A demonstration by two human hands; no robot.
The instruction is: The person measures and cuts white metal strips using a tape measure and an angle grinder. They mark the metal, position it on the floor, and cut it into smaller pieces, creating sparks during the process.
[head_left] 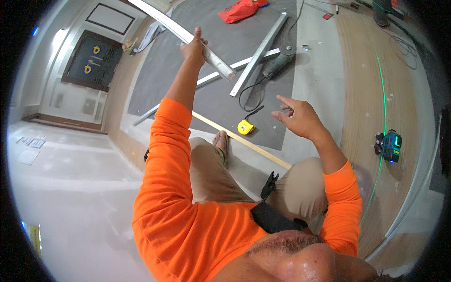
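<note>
My left hand (193, 48) is closed around a long silver metal channel (169, 26), raised above the floor and slanting from the upper left down to its cut end near the middle. My right hand (303, 120) is held in the air with its fingers apart and nothing in them. Below and left of it, a yellow tape measure (245, 127) lies on the dark grey sheet (176, 70). An angle grinder (278, 66) with its cord rests farther off, beside a second metal channel (259, 54) that crosses another one (216, 75) on the sheet.
A wooden strip (249, 144) lies in front of my knees. At right a laser level (391, 146) throws a green line along the wood-coloured floor. A red bag (239, 10) sits at the far side. Electrical cables (404, 49) lie at the far right, and a white wall (70, 188) stands at left.
</note>
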